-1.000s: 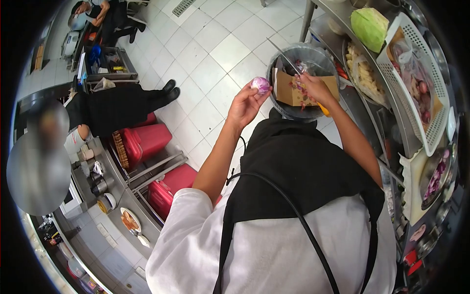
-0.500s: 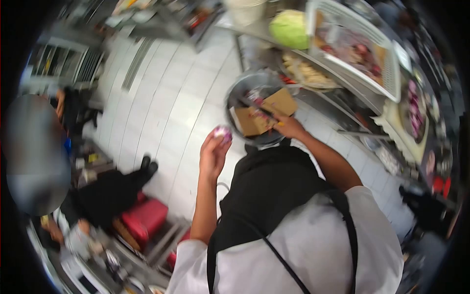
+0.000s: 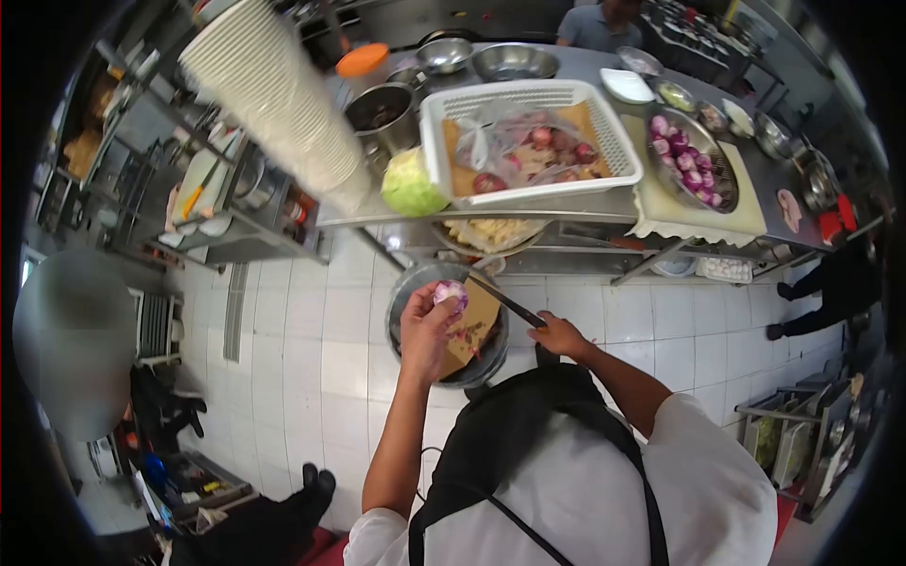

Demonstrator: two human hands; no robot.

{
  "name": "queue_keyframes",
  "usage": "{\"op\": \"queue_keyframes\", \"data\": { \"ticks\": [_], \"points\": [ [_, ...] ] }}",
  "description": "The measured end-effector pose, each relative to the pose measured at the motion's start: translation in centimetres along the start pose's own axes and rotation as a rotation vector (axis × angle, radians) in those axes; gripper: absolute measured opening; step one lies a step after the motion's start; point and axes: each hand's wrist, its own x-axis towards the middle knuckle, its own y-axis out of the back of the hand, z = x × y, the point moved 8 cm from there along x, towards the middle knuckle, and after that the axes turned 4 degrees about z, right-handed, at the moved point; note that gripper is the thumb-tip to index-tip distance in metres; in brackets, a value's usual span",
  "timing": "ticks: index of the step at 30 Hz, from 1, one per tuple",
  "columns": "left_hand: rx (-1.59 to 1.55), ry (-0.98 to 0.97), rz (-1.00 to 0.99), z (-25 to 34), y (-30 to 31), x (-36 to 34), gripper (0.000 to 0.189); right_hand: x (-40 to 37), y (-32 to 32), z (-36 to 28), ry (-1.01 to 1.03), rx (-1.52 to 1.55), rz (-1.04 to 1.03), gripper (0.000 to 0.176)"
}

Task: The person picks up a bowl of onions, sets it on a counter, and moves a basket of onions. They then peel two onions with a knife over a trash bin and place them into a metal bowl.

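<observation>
A peeled purple-and-white onion [image 3: 451, 294] is held in the fingers of my left hand [image 3: 427, 330], above a dark bin [image 3: 401, 283]. My right hand [image 3: 561, 336] grips the dark handle of a knife [image 3: 507, 302], whose blade points up and left toward the onion without visibly touching it. Inside the bin lie a brown cardboard piece [image 3: 483, 311] and reddish peel scraps. Beyond my hands, a white plastic basket [image 3: 528, 92] on the table holds unpeeled red onions [image 3: 541, 138] and a clear plastic bag. Peeled purple onions [image 3: 684, 158] fill a metal colander to the right.
A green cabbage [image 3: 411, 186] sits at the table edge beside a tall stack of white containers [image 3: 274, 94]. Metal bowls [image 3: 514, 62] stand farther back. Other people are at the far side, left and right. A steel rack [image 3: 236, 198] stands at the left.
My view has swung toward the table. The left hand with the onion is now over the bin, and the knife has come out of the bin, its blade near the onion.
</observation>
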Motion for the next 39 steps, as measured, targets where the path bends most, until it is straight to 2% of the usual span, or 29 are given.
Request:
{"op": "queue_keyframes", "data": {
  "ticks": [6,11,15,19,21,22,23,25,27,30,31,34,36,38,39],
  "points": [
    [0.129,-0.07,-0.225,1.0,-15.7,3.1,0.037,-2.7,6.7,8.7,-0.106,0.178,0.173,0.057],
    [0.31,-0.094,-0.439,-0.5,-30.4,5.6,0.041,-5.2,10.6,15.3,-0.264,0.249,0.202,0.055],
    [0.387,-0.12,-0.535,-3.5,-41.8,7.5,0.047,-7.1,11.7,20.9,-0.351,0.297,0.247,0.056],
    [0.411,-0.037,-0.567,-6.3,-51.3,9.5,0.052,-9.1,11.8,25.1,-0.391,0.369,0.345,0.054],
    [0.379,-0.137,-0.509,-8.4,-54.9,12.3,0.058,-9.9,11.5,26.2,-0.443,0.429,0.347,0.053],
    [0.184,-0.084,-0.613,-9.9,-57.2,13.6,0.065,-10.2,11.4,26.8,-0.465,0.451,0.34,0.052],
    [0.192,-0.198,-0.529,-10.6,-58.3,15.2,0.07,-9.0,9.5,30.4,-0.359,0.428,0.491,0.042],
    [0.203,-0.159,-0.477,-9.0,-58.6,13.2,0.076,-9.0,8.3,31.5,-0.393,0.551,0.455,0.038],
    [0.287,-0.201,-0.467,-8.8,-58.2,13.0,0.075,-8.5,8.3,31.6,-0.417,0.65,0.431,0.035],
    [0.458,-0.377,-0.53,-6.6,-54.8,11.2,0.05,-6.6,7.6,33.2,-0.393,0.574,0.411,0.037],
    [0.481,-0.439,-0.51,-5.3,-53.2,10.6,0.035,-6.1,7.8,32.6,-0.405,0.551,0.368,0.041],
    [0.528,-0.478,-0.49,-3.6,-48.0,12.8,0.03,-5.3,9.4,30.6,-0.428,0.488,0.26,0.048],
    [0.628,-0.602,-0.35,-1.8,-42.9,15.6,0.024,-4.4,10.1,29.3,-0.418,0.474,0.227,0.048],
    [0.903,-0.747,-0.23,0.0,-38.0,18.6,0.019,-3.3,10.5,28.1,-0.376,0.463,0.197,0.049],
    [1.025,-0.746,-0.139,1.0,-35.7,19.2,0.017,-2.9,10.7,27.6,-0.358,0.457,0.18,0.049]
  ]
}}
